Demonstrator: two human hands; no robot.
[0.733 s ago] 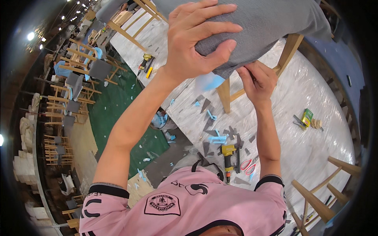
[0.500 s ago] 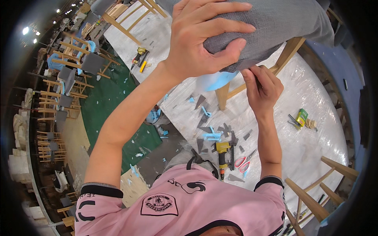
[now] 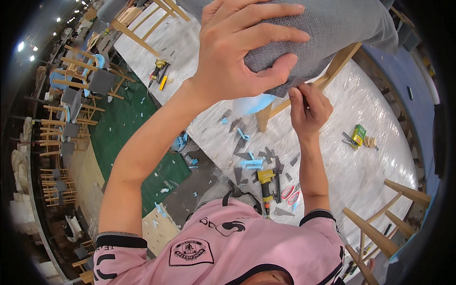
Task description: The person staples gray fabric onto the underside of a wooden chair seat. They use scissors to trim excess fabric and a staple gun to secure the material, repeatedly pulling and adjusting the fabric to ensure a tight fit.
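Observation:
A chair's padded part in grey woven fabric [image 3: 327, 35] fills the top of the view, above a wooden leg [image 3: 262, 118] and rail. My left hand [image 3: 235, 52] grips its rounded corner, fingers spread over the cloth and thumb bent against the near side. Just below, my right hand [image 3: 311, 107] is closed, with thumb and forefinger pinched at the lower edge of the fabric. Light blue material [image 3: 254, 103] shows under that edge, partly blurred. What lies inside the curled right fingers is hidden.
The plastic-wrapped table [image 3: 351, 175] bears a yellow-black air tool [image 3: 266, 183], red-handled scissors [image 3: 290, 194], grey and blue scraps [image 3: 251, 164] and a green-yellow box [image 3: 358, 134]. Chair legs [image 3: 373, 232] stick up at lower right. Stacked chairs [image 3: 66, 128] stand left, beyond a green mat [image 3: 114, 128].
My right hand has shifted slightly down and left, still pinching at the fabric edge. The left hand keeps its hold. Less blue shows under the cloth, and the whole view has shifted slightly.

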